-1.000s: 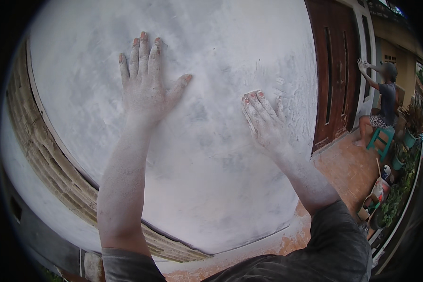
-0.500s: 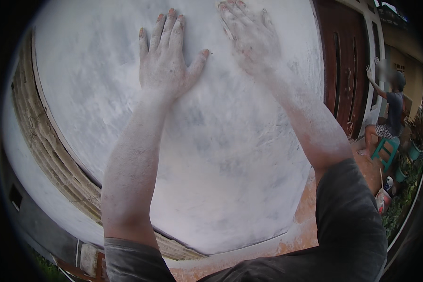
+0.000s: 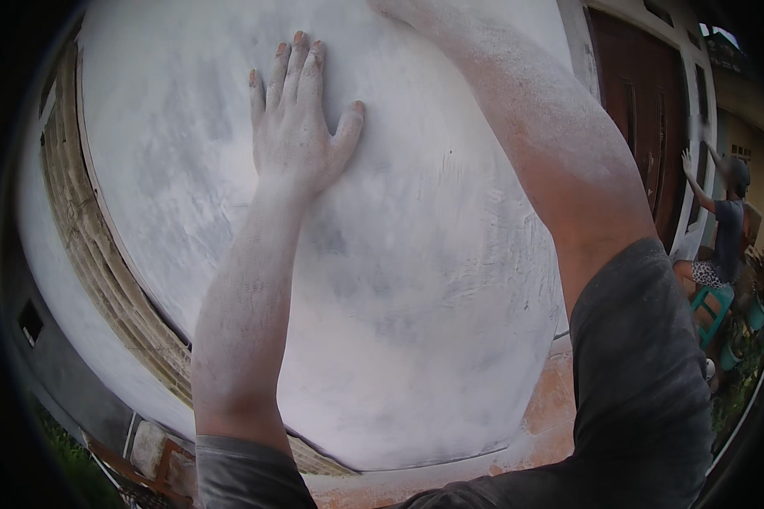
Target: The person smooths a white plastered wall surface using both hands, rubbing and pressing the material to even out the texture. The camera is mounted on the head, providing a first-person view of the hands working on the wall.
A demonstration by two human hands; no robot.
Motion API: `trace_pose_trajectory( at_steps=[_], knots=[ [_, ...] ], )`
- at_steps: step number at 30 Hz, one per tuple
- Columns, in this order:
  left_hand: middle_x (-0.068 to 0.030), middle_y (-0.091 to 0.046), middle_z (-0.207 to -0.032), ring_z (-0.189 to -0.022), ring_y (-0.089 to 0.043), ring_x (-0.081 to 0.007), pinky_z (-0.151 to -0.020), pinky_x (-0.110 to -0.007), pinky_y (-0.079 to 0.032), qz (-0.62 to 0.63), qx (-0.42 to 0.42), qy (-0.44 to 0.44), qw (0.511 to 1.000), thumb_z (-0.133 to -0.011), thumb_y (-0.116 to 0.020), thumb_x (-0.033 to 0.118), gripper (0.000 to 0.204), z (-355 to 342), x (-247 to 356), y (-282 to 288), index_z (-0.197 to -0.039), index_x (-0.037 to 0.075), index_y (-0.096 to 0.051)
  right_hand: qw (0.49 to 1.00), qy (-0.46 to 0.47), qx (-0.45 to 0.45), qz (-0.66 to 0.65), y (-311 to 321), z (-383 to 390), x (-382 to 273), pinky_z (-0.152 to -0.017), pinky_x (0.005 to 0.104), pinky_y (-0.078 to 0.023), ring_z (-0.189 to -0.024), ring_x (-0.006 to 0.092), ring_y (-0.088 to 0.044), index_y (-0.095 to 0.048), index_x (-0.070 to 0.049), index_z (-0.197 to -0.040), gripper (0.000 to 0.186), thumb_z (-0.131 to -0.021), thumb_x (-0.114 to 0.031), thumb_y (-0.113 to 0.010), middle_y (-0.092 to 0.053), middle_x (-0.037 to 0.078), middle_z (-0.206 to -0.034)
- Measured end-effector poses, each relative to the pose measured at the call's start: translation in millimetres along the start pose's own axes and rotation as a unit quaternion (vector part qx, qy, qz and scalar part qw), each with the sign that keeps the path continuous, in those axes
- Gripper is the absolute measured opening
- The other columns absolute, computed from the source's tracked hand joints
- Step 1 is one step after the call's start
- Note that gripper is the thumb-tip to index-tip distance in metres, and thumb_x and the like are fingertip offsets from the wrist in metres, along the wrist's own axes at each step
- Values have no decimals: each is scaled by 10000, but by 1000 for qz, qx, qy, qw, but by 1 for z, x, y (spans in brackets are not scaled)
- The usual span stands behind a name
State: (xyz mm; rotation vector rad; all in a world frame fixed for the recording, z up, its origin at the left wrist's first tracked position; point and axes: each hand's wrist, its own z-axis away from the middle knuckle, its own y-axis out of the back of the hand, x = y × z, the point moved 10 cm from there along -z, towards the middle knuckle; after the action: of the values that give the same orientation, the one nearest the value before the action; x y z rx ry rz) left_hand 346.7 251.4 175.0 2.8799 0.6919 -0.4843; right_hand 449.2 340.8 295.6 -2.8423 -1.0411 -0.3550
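A wall (image 3: 399, 339) is standing upright to the left of the brown door (image 3: 649, 93). Its broad face is showing chalky white, with cloudy grey patches spreading over the middle and the part farther from the door. Nearer the door, fine rough ridges and streaks are marking the surface.

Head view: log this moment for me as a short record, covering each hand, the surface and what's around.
Surface: white wall with grey patches
Left hand: fingers spread, laid against the wall, coated white
Right hand: beyond the upper edge, out of sight
Right forearm: raised, dusted white
Off to the right: brown door; another person seated on a green stool, arms raised
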Motion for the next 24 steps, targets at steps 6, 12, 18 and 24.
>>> trace_pose_trajectory(
  at_steps=[6, 12, 18, 24],
  knots=[
    [-59, -248, -1726, -1611, -151, -225, -1332, -475, -68, 9, 13, -1, 1000, -991, -564, 365, 751, 4, -2, 1, -1640, 112, -283, 994, -5, -109, -24, 18, 214, -29, -1239, 630, -270, -1543, 187, -341, -459, -124, -1555, 485, -1093, -270, -432, -423, 34, -1646],
    [-69, -246, -1726, -1611, -152, -210, -1330, -477, -73, 8, 8, 0, 1000, -1010, -504, 444, 750, 3, -1, -3, -1637, 91, -291, 990, -23, -136, 1, 14, 262, -24, -1290, 581, -181, -1553, 184, -331, -433, -191, -1589, 515, -1089, -306, -472, -392, 3, -1668],
    [-71, -308, -1704, -1600, -204, -230, -1322, -490, -110, 44, 26, -18, 999, -994, -533, 403, 712, 6, -6, 1, -1601, 72, -363, 999, 43, -5, 11, -6, -11, 5, -1242, 562, -277, -1517, 212, -402, -516, -94, -1508, 479, -1049, -182, -413, -478, 75, -1612],
    [-91, -323, -1695, -1592, -233, -237, -1317, -497, -135, 45, 32, -16, 998, -996, -538, 413, 704, 8, -7, 3, -1588, 66, -385, 1000, -17, 15, -13, 29, 155, -22, -1276, 512, -253, -1508, 195, -409, -486, -190, -1559, 490, -1074, -256, -518, -485, 17, -1606]
  ],
)
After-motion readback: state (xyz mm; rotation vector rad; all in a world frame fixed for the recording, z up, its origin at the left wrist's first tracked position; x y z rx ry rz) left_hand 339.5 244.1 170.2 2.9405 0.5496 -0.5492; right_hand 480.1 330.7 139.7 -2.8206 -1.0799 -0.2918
